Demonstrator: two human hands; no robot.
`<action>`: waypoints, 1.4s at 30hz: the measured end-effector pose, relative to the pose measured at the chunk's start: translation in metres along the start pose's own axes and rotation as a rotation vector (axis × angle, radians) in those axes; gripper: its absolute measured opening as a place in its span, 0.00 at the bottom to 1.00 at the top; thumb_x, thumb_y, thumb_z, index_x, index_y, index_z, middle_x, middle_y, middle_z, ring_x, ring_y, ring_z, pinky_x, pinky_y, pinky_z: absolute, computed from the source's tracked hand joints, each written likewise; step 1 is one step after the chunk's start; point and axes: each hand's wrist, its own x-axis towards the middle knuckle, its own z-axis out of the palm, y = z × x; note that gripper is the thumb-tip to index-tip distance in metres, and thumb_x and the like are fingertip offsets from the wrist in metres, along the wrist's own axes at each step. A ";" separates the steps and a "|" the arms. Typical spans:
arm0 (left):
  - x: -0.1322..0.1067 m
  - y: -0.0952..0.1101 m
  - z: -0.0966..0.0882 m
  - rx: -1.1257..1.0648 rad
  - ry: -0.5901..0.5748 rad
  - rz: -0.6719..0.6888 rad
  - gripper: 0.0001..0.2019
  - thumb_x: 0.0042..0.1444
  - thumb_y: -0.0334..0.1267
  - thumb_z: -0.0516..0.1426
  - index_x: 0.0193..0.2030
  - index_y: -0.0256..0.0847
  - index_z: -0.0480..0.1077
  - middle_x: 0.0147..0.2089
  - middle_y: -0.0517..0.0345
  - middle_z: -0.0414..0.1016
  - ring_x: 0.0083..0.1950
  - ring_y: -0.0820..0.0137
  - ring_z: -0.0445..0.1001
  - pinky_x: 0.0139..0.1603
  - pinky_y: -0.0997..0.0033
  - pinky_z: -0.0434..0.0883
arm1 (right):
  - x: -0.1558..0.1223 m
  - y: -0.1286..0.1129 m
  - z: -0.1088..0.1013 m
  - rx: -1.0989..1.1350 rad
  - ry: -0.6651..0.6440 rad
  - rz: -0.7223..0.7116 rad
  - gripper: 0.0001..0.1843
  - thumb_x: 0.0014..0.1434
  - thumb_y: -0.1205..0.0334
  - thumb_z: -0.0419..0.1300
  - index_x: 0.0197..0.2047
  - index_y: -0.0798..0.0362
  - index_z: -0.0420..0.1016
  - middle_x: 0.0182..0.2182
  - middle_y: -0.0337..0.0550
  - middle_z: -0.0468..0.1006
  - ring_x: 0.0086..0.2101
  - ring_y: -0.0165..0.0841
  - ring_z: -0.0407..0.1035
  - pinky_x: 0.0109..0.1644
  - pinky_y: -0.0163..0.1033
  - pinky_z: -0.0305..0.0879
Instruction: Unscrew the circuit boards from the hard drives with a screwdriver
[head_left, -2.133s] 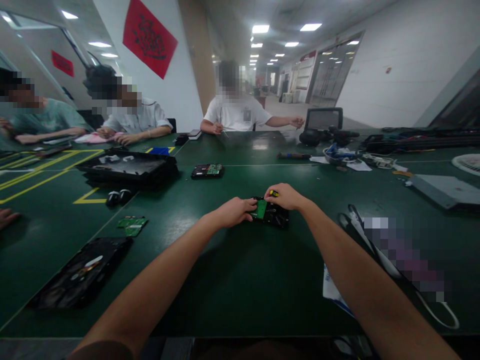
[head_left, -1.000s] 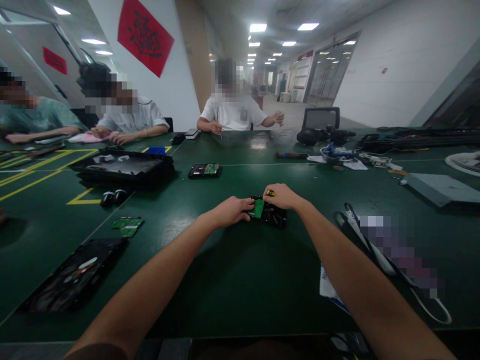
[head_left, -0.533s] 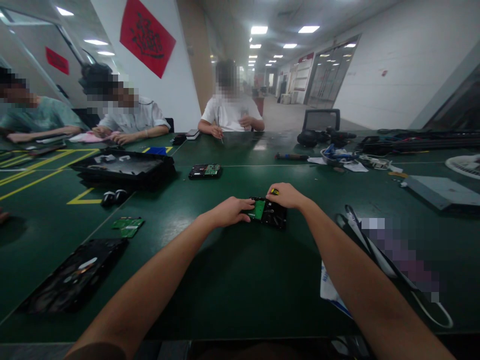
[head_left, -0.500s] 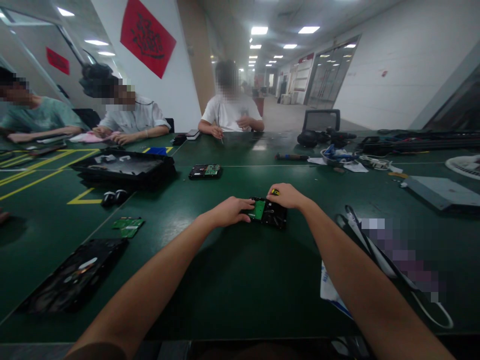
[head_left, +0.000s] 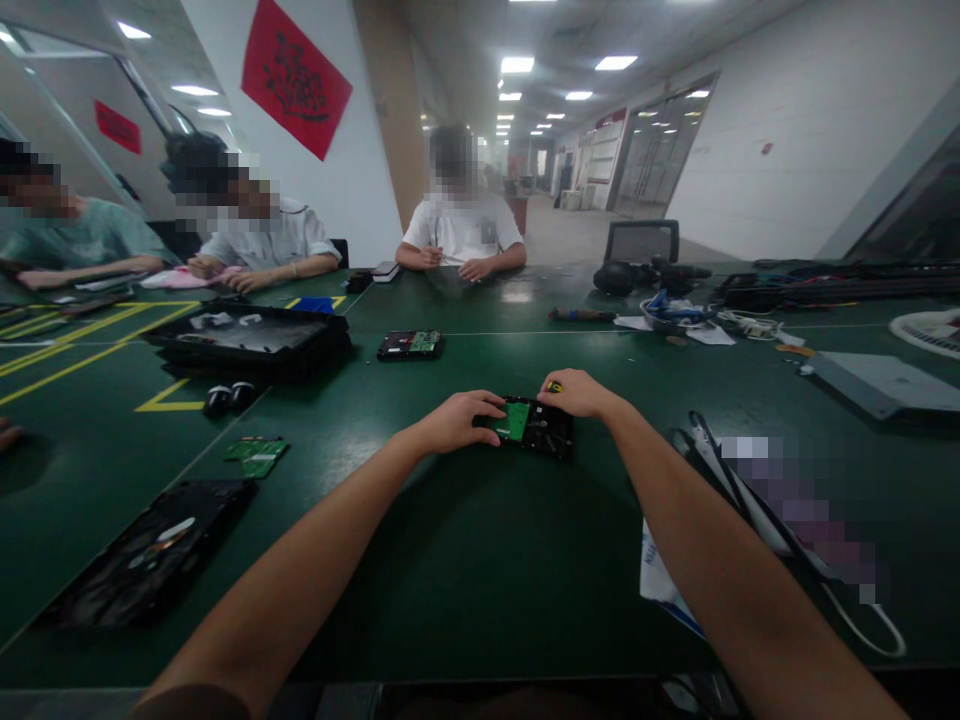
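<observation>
A black hard drive (head_left: 549, 432) with a green circuit board (head_left: 513, 421) on its upper face lies on the green table in front of me. My left hand (head_left: 459, 422) grips its left end, thumb at the near edge and fingers over the far side. At the drive's far right corner, my right hand (head_left: 574, 391) is closed around a small screwdriver (head_left: 554, 387) with a yellow and black handle. The screwdriver's tip is hidden by my fingers.
Left of my arms lie a loose green circuit board (head_left: 257, 456) and a black drive casing (head_left: 154, 550). Farther off are a second hard drive (head_left: 410, 344), a black tray (head_left: 251, 335) and another screwdriver (head_left: 581, 315). A lanyard (head_left: 739, 490) lies right. Several people sit across the table.
My hands and the hard drive stay nearly in place; the screwdriver handle has shifted slightly. Across the table, the person in white has lowered one hand towards the tabletop.
</observation>
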 end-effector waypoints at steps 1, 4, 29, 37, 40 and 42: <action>0.000 0.000 0.000 -0.006 0.001 -0.001 0.22 0.60 0.44 0.66 0.60 0.42 0.75 0.66 0.47 0.71 0.65 0.58 0.71 0.66 0.54 0.67 | 0.000 0.001 0.000 -0.001 -0.001 0.001 0.13 0.63 0.51 0.64 0.43 0.50 0.83 0.45 0.46 0.84 0.45 0.40 0.78 0.46 0.38 0.70; 0.000 0.001 0.000 -0.008 0.010 -0.006 0.22 0.60 0.44 0.66 0.60 0.42 0.75 0.66 0.47 0.71 0.65 0.59 0.71 0.66 0.54 0.67 | 0.000 0.002 0.001 0.012 -0.004 -0.017 0.14 0.63 0.50 0.63 0.43 0.50 0.83 0.45 0.46 0.84 0.45 0.40 0.77 0.46 0.39 0.70; 0.000 -0.007 0.005 -0.106 0.145 -0.064 0.27 0.59 0.51 0.64 0.62 0.44 0.72 0.62 0.49 0.74 0.61 0.58 0.74 0.61 0.56 0.71 | 0.001 -0.010 0.008 -0.051 -0.012 0.030 0.26 0.63 0.35 0.57 0.40 0.49 0.82 0.43 0.49 0.84 0.43 0.43 0.77 0.42 0.39 0.68; 0.007 -0.011 0.021 -0.045 0.269 -0.453 0.13 0.69 0.41 0.53 0.52 0.40 0.75 0.46 0.52 0.82 0.45 0.63 0.79 0.47 0.65 0.73 | -0.002 -0.013 -0.001 -0.015 -0.035 0.066 0.23 0.65 0.40 0.58 0.41 0.51 0.82 0.45 0.50 0.84 0.43 0.42 0.77 0.44 0.39 0.68; 0.010 -0.004 0.022 -0.002 0.200 -0.525 0.15 0.71 0.41 0.49 0.45 0.40 0.76 0.39 0.52 0.81 0.40 0.64 0.79 0.42 0.67 0.71 | -0.004 -0.005 -0.008 -0.026 -0.066 0.139 0.18 0.65 0.47 0.61 0.40 0.54 0.82 0.43 0.52 0.84 0.43 0.42 0.77 0.43 0.39 0.68; 0.011 0.003 0.023 0.049 0.171 -0.544 0.16 0.72 0.43 0.47 0.45 0.40 0.75 0.39 0.50 0.81 0.40 0.63 0.79 0.41 0.66 0.70 | -0.006 0.003 -0.013 -0.021 -0.150 0.204 0.18 0.64 0.48 0.62 0.38 0.55 0.82 0.40 0.53 0.84 0.38 0.40 0.77 0.39 0.39 0.68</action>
